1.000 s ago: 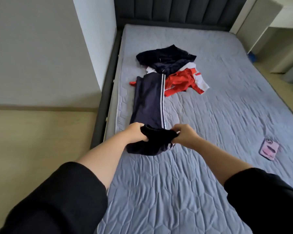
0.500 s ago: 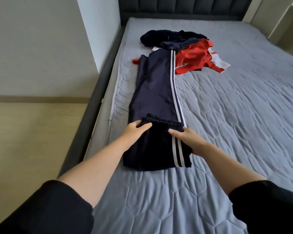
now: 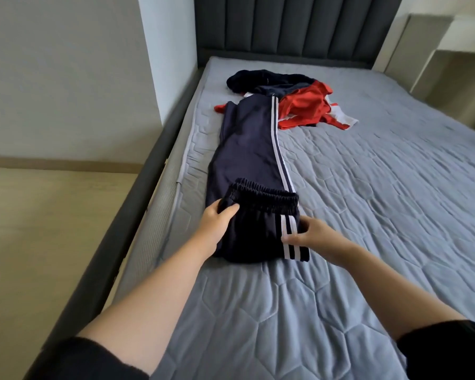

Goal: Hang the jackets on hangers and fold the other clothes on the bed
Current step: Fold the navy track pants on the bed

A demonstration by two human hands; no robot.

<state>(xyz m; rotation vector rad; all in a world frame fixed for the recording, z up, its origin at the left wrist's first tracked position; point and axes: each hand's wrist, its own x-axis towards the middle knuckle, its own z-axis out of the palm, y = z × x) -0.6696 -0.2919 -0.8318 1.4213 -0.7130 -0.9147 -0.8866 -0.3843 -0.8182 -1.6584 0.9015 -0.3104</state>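
With our left hand (image 3: 217, 223) gripping the folded waistband end of the navy track pants (image 3: 247, 149) near the left edge of the bed (image 3: 368, 215) and our right hand (image 3: 313, 237) pinching its striped side, we judge the loose fold could slide open if lifted unevenly; no brand or writing is readable.

Navy trousers (image 3: 247, 149) with white side stripes; red-and-white garment (image 3: 305, 109); grey quilted bedcover (image 3: 368, 204)
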